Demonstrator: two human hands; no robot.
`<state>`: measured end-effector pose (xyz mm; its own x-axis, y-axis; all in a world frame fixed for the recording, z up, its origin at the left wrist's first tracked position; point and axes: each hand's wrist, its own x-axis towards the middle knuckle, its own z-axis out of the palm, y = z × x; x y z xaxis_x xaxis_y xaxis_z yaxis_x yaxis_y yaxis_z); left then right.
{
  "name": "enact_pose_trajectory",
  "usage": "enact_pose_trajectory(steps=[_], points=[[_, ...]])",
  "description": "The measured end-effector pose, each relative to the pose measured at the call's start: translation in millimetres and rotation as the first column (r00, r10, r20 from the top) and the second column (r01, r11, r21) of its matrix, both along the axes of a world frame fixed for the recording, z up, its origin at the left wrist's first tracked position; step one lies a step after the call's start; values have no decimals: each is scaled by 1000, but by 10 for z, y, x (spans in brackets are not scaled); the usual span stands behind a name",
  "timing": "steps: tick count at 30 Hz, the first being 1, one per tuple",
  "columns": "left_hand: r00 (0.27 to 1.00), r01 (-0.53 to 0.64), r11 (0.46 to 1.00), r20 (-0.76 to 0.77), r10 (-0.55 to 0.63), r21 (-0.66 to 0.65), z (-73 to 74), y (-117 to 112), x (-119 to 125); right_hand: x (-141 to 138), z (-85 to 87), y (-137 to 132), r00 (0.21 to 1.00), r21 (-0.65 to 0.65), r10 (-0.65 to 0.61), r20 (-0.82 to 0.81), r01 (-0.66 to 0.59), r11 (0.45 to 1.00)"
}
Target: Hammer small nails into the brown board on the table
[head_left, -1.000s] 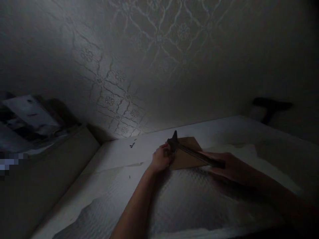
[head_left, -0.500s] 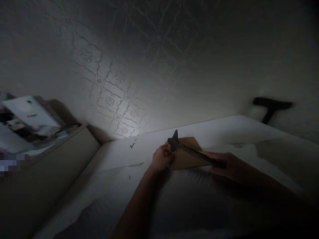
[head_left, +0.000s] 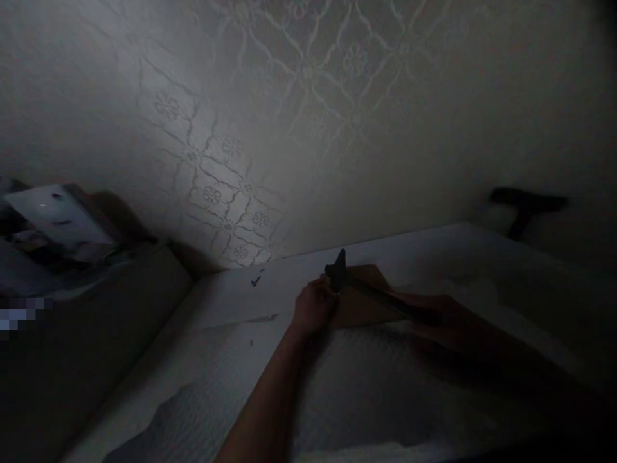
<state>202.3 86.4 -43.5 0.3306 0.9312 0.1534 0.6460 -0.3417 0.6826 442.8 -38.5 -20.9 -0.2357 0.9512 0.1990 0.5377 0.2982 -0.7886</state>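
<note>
My right hand (head_left: pixel 441 315) is wrapped round the handle of a hammer (head_left: pixel 380 296), which slants up to the left. The dark hammer head (head_left: pixel 337 270) is over the left end of a flat brown board (head_left: pixel 364 305). My left hand (head_left: pixel 313 305) is at that same end, fingers curled in close beside the head. What its fingertips pinch is too dark and partly hidden to make out. The board lies on a pale, patchy surface (head_left: pixel 241 354).
A patterned wall (head_left: pixel 308 128) rises behind. Small dark bits (head_left: pixel 257 278) lie on the white strip (head_left: pixel 226 296) along it. At right is a dark T-shaped object (head_left: pixel 525 204). To the left stands a cabinet (head_left: pixel 130 315) with a white box (head_left: pixel 60 212) and clutter on top.
The light has dimmed over the hands and the cabinet. Both hands, the hammer and the board stay almost where they were.
</note>
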Motion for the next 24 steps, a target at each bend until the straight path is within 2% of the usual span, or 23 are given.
enact_pose_trajectory(steps=[4,10,17,22,24], points=[[1000,11,1000,4,-11,-13,14,-2,1,5,-6,-4,998,-38,60,-34,-61,997],[1000,22,1000,-4,-22,-18,21,-4,3,4,-14,0,1000,-22,28,-4,-28,999],[996,47,999,-73,-48,-23,122,-68,-8,84,-82,8,999,7,-25,-35,25,1000],[995,56,998,-76,-57,-22,166,-90,-6,135,-96,-27,999,-69,48,10,-47,996],[995,60,998,-82,-62,-23,164,-88,-1,136,-97,-52,1000,-73,31,5,-31,997]])
